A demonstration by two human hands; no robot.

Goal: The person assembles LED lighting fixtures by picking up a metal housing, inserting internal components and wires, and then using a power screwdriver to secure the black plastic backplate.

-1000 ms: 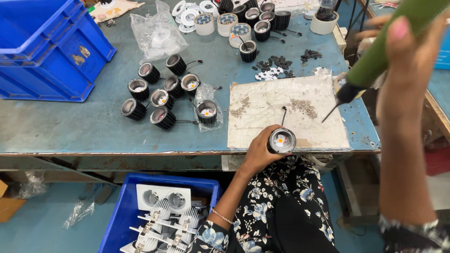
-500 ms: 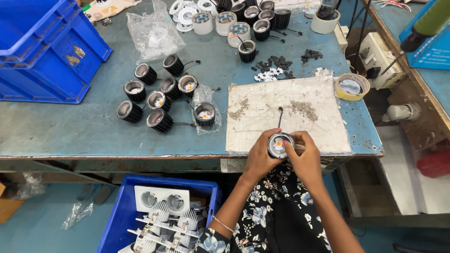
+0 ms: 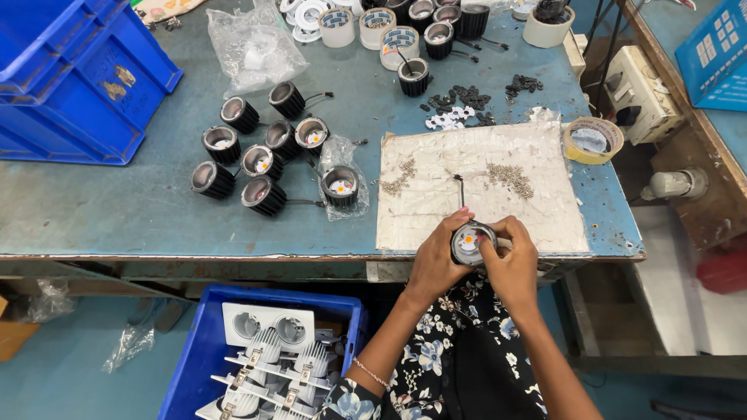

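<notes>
I see 1 round black lamp housing [image 3: 470, 243] — open face up, orange-dotted white disc inside. It sits at the table's near edge — thin black wire trailing away.

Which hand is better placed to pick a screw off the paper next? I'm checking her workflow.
Probably the right hand: it only touches the rim of the black lamp housing, and lies nearer the screw pile. The left hand cups the housing.

I see two clear plastic bags [image 3: 253, 47] on the bench: one crumpled far left-centre, a smaller bag [image 3: 336, 152] under a lamp housing.
</notes>
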